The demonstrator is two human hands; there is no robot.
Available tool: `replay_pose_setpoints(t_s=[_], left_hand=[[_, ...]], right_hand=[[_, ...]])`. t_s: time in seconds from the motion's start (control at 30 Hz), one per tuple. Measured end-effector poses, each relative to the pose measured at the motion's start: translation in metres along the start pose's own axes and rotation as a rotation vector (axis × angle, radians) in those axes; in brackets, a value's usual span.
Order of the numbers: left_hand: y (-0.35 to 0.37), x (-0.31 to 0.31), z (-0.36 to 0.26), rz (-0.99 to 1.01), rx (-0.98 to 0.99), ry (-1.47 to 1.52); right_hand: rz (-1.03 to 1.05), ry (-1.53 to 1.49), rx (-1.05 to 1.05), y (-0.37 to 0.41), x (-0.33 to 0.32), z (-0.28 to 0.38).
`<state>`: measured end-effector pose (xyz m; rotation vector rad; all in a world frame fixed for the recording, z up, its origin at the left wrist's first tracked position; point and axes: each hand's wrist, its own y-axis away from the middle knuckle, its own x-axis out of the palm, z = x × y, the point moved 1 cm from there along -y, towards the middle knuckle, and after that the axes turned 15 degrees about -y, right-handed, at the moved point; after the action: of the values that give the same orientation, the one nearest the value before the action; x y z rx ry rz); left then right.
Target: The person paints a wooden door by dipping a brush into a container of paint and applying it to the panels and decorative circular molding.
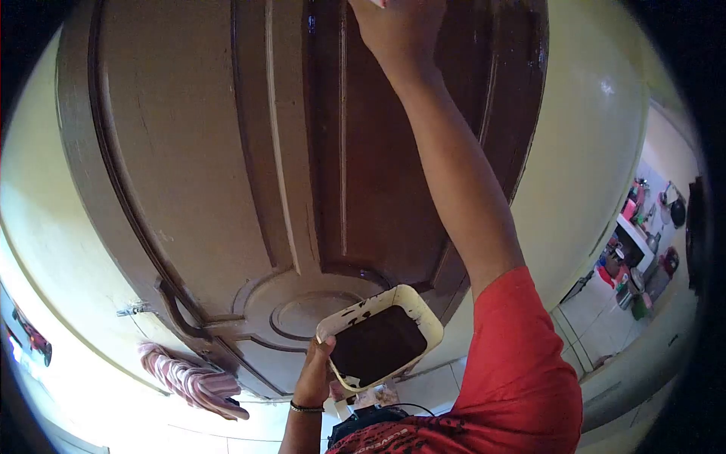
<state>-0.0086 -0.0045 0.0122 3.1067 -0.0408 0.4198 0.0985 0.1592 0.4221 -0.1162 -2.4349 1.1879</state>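
My left hand (313, 377) is closed on the near left rim of a cream plastic tub (428, 318), thumb over the edge. Dark brown paint (380, 346) lies in the tub, with smears up its inner wall. High at the top edge of the view, my right hand (402, 32) is raised against a panelled wooden door (174, 151). Its fingers are mostly cut off; a small whitish bit of something shows by them. Darker, glossy brown covers the door's right panel, while the left side looks lighter and duller.
A curved door handle (178, 310) and a latch (134, 309) sit at lower left. Below them hangs a striped pink cloth (189, 378). Yellow walls (597, 113) flank the door. At far right, kitchenware (631, 287) stands around a stove on a tiled floor.
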Motion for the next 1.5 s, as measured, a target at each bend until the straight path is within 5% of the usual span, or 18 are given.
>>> replay_pose_setpoints(t_s=[0.07,0.3,0.4,0.57,0.87,1.03,1.17,1.2,1.3,1.5], left_hand=[[-0.001,-0.003,0.006,0.000,0.009,0.008],[0.005,-0.002,0.007,-0.031,-0.023,0.043],[0.003,0.002,-0.002,-0.020,-0.009,0.016],[-0.003,-0.007,0.021,0.033,0.040,0.114],[-0.004,-0.027,0.063,0.050,-0.074,0.134],[-0.001,-0.020,0.099,0.080,-0.166,0.041],[-0.003,-0.011,0.113,0.089,-0.239,0.061],[-0.001,0.000,0.101,0.064,-0.228,0.040],[0.007,0.010,0.096,-0.012,-0.261,-0.029],[0.019,0.029,0.108,-0.180,-0.238,-0.029]], right_hand=[[0.302,0.208,0.061,0.023,-0.008,0.006],[0.016,-0.081,0.083,0.048,-0.031,0.035],[0.109,0.043,0.108,0.007,-0.013,0.017],[0.129,-0.023,0.190,0.068,-0.041,0.038],[0.414,-0.312,1.121,0.182,-0.233,0.245],[0.629,-0.052,1.682,0.212,-0.301,0.296],[0.709,-0.053,1.530,0.224,-0.320,0.295],[0.673,-0.080,1.761,0.218,-0.320,0.294],[0.692,-0.120,1.897,0.223,-0.325,0.291],[0.904,-0.354,1.862,0.235,-0.327,0.265]])
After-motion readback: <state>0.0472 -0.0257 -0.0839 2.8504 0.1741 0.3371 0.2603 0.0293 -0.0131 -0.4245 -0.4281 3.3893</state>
